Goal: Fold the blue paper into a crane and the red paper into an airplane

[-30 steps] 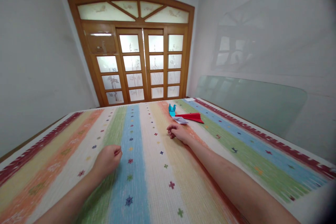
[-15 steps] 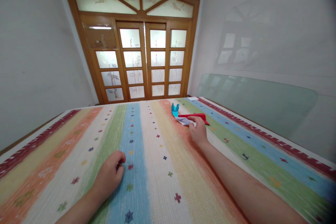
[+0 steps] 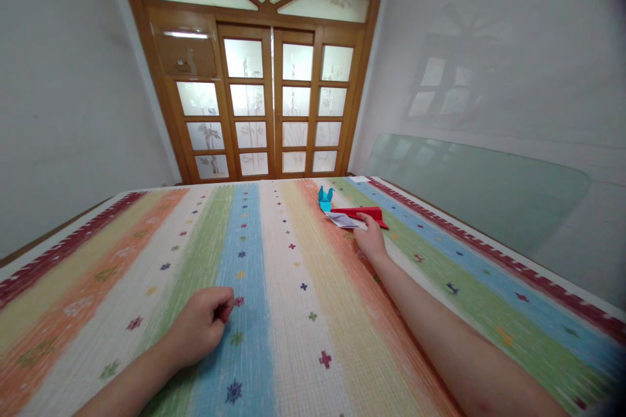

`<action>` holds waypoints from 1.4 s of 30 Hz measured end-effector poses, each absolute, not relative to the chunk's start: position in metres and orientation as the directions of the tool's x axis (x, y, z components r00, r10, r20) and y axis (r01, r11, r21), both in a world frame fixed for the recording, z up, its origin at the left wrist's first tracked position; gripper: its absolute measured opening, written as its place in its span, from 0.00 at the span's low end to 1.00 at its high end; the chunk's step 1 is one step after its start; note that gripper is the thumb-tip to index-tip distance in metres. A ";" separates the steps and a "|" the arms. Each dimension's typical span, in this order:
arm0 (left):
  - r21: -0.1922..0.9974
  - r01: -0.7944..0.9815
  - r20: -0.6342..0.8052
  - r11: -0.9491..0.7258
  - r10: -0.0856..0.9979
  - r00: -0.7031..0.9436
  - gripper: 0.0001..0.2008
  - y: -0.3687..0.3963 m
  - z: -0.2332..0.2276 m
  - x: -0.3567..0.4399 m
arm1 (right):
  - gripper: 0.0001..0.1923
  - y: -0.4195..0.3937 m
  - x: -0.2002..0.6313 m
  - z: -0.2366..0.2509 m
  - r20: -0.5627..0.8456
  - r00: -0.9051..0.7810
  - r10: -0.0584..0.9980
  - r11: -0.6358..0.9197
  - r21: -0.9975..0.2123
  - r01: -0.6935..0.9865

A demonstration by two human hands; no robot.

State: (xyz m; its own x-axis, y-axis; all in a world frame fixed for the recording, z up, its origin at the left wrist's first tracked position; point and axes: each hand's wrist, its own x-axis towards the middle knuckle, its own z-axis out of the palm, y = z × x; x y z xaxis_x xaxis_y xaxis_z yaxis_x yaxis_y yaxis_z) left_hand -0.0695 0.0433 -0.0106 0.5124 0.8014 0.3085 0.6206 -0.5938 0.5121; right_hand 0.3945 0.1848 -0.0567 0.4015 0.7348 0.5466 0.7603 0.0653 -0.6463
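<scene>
Red paper plane: lies flat on the striped cloth, far side, on the green band close to the cloth's right border. This is my landmark.
Right hand: my arm is stretched long across the cloth; the hand lies just nearer to me than the plane, fingertips at its near edge and on the corner of the white sheet. Fingers lie together, extended; whether they pinch anything I cannot tell from this angle.
White sheet: small printed paper, just left of the plane, partly tucked under it.
Blue paper figure: folded, upright, left of the plane's far end, touching or nearly touching it.
Left hand: well apart from the plane, near me, resting on the cloth at the blue and green bands. Fingers curled in to a loose fist, thumb against them, nothing seen in it.
Edges: the red-patterned right border runs just beyond the plane; a small white slip sits at the far corner.
Open room: wide bare cloth between my two hands and left of the plane.
Beyond: wooden glazed doors; a glass panel leaning on the right wall.
Change: half a second ago my right hand was already at the plane; it has barely shifted. A second ago it lay short of the papers.
</scene>
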 end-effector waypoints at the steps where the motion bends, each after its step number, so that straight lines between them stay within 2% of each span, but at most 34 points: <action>1: 0.515 0.618 0.291 -0.594 0.799 0.526 0.09 0.043 -0.011 -0.068 | 0.26 0.185 0.395 -0.057 0.539 0.381 0.751 0.066 -0.635 0.769; 7: 0.448 0.647 0.351 -0.617 0.787 0.507 0.10 0.048 -0.016 -0.070 | 0.24 0.184 0.392 -0.055 0.501 0.288 0.816 0.051 -0.560 0.827; 15: 0.424 0.650 0.363 -0.631 0.776 0.516 0.11 0.048 -0.016 -0.075 | 0.20 0.174 0.387 -0.053 0.451 0.307 0.838 -0.072 -0.466 0.882; 20: 0.423 0.646 0.364 -0.635 0.772 0.521 0.11 0.048 -0.015 -0.072 | 0.21 0.168 0.388 -0.048 0.413 0.345 0.843 -0.133 -0.461 0.877; 25: 0.419 0.647 0.375 -0.637 0.770 0.516 0.11 0.048 -0.014 -0.073 | 0.23 0.160 0.385 -0.038 0.401 0.340 0.851 -0.111 -0.495 0.862; 31: 0.402 0.627 0.399 -0.667 0.744 0.536 0.12 0.047 -0.014 -0.072 | 0.20 0.144 0.352 -0.015 0.496 0.164 0.853 0.128 -0.503 0.855; 34: 0.396 0.625 0.427 -0.673 0.738 0.523 0.12 0.046 -0.011 -0.070 | 0.16 0.128 0.317 -0.004 0.529 -0.019 0.849 0.313 -0.473 0.824; 37: 0.397 0.632 0.480 -0.665 0.738 0.474 0.11 0.044 -0.007 -0.070 | 0.11 0.105 0.280 0.003 0.501 -0.266 0.824 0.506 -0.437 0.743; 38: 0.400 0.635 0.507 -0.660 0.737 0.447 0.11 0.042 -0.005 -0.070 | 0.11 0.098 0.269 0.005 0.483 -0.364 0.797 0.575 -0.422 0.701; 40: 0.410 0.637 0.567 -0.653 0.729 0.383 0.11 0.040 -0.002 -0.070 | 0.13 0.084 0.250 0.008 0.450 -0.587 0.673 0.737 -0.349 0.579; 42: 0.416 0.623 0.618 -0.663 0.708 0.342 0.11 0.037 0.001 -0.069 | 0.14 0.073 0.236 0.012 0.418 -0.673 0.610 0.792 -0.331 0.513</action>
